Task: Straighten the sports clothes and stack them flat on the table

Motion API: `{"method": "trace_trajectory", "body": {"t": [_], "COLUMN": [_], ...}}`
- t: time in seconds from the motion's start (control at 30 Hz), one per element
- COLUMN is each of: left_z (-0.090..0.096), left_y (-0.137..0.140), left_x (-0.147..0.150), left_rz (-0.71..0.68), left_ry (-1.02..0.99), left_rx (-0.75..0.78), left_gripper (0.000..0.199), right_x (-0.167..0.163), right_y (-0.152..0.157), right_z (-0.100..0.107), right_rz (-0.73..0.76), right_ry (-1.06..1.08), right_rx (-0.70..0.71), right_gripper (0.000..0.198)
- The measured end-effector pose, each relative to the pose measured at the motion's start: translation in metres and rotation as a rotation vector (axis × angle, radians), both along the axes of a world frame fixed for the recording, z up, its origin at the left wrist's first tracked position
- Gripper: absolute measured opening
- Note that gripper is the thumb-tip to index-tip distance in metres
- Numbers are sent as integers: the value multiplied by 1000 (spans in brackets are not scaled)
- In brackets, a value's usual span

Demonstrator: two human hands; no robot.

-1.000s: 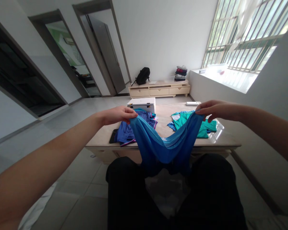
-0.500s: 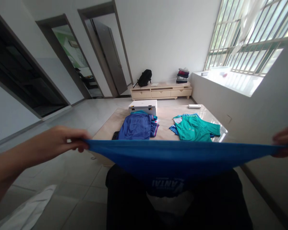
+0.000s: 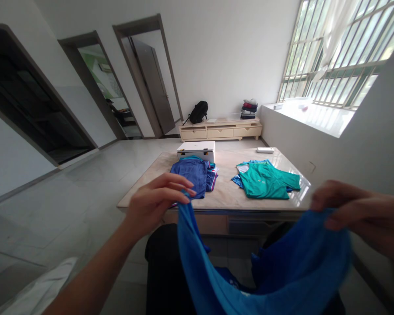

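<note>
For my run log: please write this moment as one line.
left hand: holds blue garment | right hand: holds blue garment | table: green shirt, dark blue clothes

table [image 3: 228, 197] | green shirt [image 3: 265, 180] | dark-blue garment [image 3: 190, 171] | white box [image 3: 196, 150] | backpack [image 3: 198, 112]

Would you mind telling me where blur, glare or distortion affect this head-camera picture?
Head view: the right hand and the bright blue fabric garment it grips are motion-blurred; the barred window is overexposed, throwing glare on the glossy beige table; door frames lean from wide-angle distortion.
</note>
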State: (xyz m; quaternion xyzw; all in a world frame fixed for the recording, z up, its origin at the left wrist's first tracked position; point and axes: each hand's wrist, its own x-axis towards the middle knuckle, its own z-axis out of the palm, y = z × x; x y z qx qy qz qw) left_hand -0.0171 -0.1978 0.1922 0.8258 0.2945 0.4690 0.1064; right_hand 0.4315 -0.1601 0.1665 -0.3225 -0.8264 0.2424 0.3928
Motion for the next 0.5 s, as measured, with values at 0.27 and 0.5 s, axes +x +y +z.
{"method": "trace_trajectory", "body": {"t": [0.27,0.5], "left_z": [-22,-23], "left_y": [41,40], "left_x": [98,101], "left_rz": [-243,-252], "left_ry": [-283,-392], "left_rx": [-40,-77], "left_gripper": [8,9], "right_x": [-134,-134], "right_y": [18,14], "right_z": [16,11], "right_rz": [252,235], "right_ry": [223,279], "right_rx": [-165,-138], "right_gripper": [15,8]}}
